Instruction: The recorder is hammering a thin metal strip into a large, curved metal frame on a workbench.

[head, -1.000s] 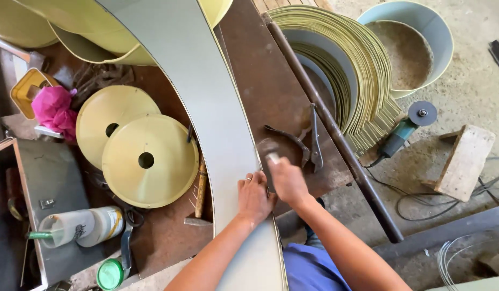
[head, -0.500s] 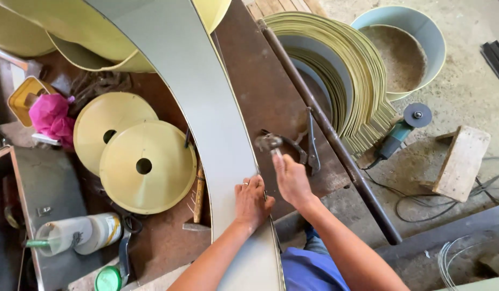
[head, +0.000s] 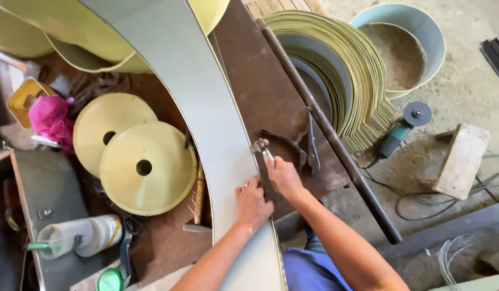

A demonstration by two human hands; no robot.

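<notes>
Soft daylight fills the workshop evenly, shadows stay faint, nothing glares, and the wide lens bends the edges slightly.

Two pale yellow metal discs with centre holes [head: 144,167] overlap at the desk's left edge. A fan of curved yellow-edged metal strips [head: 357,81] leans off the right edge, beside a green angle grinder [head: 403,126] on the floor.

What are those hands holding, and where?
Right hand grips a metal tool by its handle; left hand presses flat on the curved sheet's right edge.
</notes>
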